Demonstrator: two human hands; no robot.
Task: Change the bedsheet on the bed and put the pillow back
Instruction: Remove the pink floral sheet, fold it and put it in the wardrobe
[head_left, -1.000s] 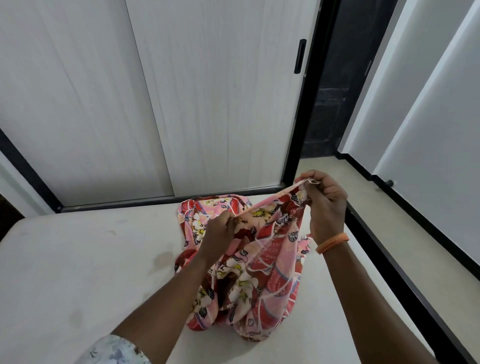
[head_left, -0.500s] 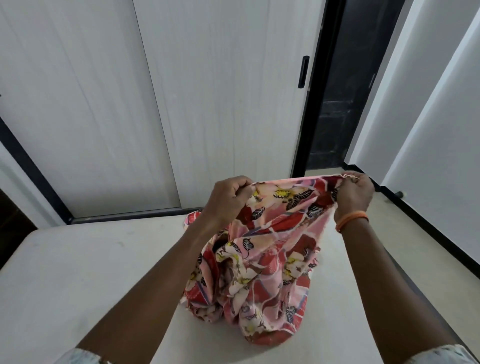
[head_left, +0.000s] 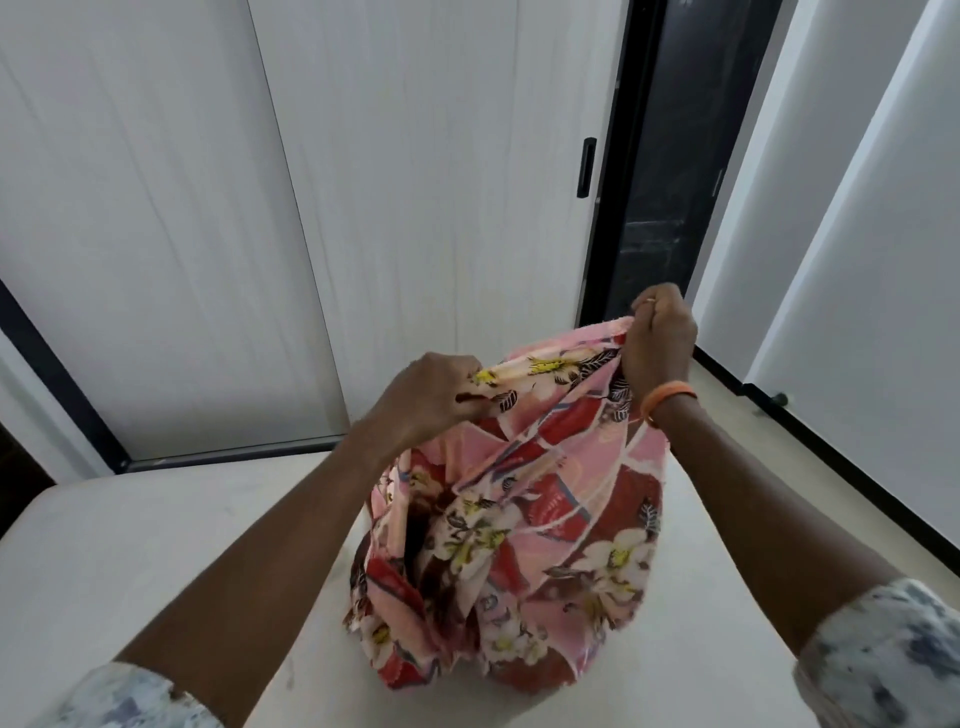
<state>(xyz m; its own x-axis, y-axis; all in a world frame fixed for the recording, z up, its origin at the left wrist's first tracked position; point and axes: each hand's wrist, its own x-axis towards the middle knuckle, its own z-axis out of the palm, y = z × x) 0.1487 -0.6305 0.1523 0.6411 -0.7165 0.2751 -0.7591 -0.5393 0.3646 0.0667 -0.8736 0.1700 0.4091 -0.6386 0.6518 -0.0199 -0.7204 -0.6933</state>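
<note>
A pink and red floral bedsheet (head_left: 524, 530) hangs bunched above the bare white mattress (head_left: 130, 551), its lower folds resting on the mattress surface. My left hand (head_left: 436, 397) grips the sheet's top edge on the left. My right hand (head_left: 657, 338), with an orange band on the wrist, pinches the same edge higher up on the right. The edge stretches between both hands. No pillow is in view.
White sliding wardrobe doors (head_left: 415, 208) with a black handle (head_left: 587, 167) stand right behind the mattress. A dark gap (head_left: 660, 208) opens to their right. A strip of floor (head_left: 727, 415) runs along the bed's right side, bounded by white panels (head_left: 857, 260).
Both hands have lifted the sheet off the mattress. They spread its top edge apart, then drew somewhat closer, the right hand now higher. More of the cloth hangs free.
</note>
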